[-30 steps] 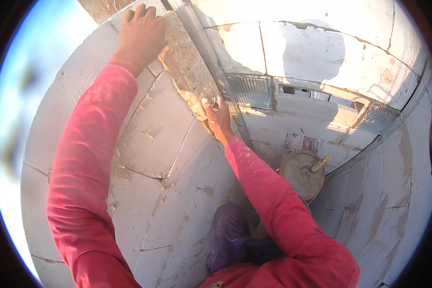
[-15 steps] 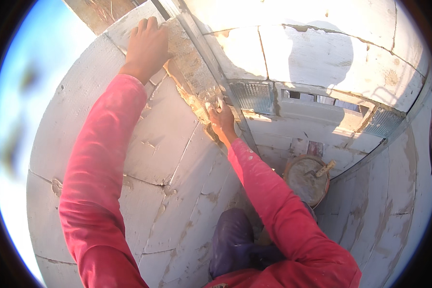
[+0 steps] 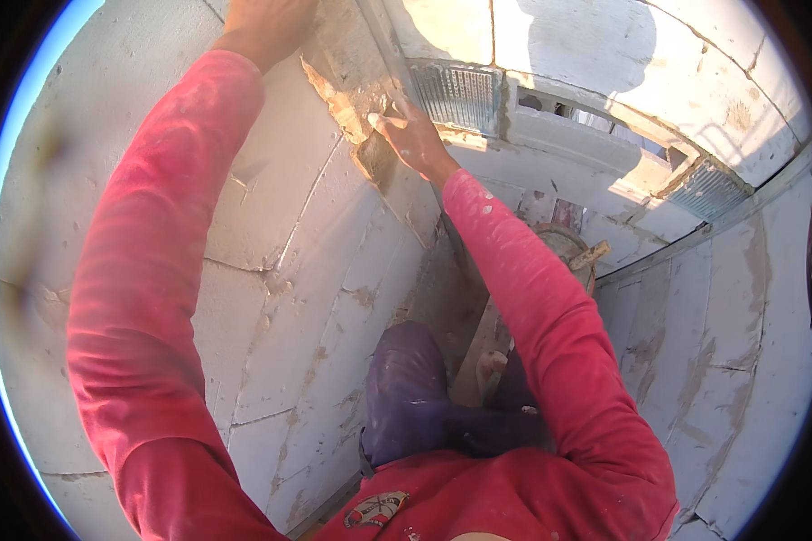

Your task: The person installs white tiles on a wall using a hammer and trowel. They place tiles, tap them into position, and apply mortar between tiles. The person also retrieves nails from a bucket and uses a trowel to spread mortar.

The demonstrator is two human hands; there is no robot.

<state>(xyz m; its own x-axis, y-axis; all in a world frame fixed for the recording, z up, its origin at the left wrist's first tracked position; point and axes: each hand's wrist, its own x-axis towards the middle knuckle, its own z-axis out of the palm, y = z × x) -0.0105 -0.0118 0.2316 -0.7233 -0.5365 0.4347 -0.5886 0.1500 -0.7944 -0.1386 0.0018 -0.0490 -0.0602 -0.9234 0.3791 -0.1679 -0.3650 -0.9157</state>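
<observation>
In the head view the right hand (image 3: 413, 137) is raised to the corner of a white block wall (image 3: 271, 270), and its fingers are closed on a small tool whose pale tip sticks out to the left of the grip — the tool itself is too hidden to say what kind it is. The tip touches a brown patch of mortar (image 3: 347, 86) that lies just left of and above the grip. The left hand (image 3: 266, 27) is higher up and well left of the right one, at the top edge; it lies on the wall, but I cannot tell whether its fingers are open or closed. Right of the grip is a ribbed grille (image 3: 460, 95). Far below the grip, behind the red sleeve — a bucket (image 3: 568, 245) with a stick.
</observation>
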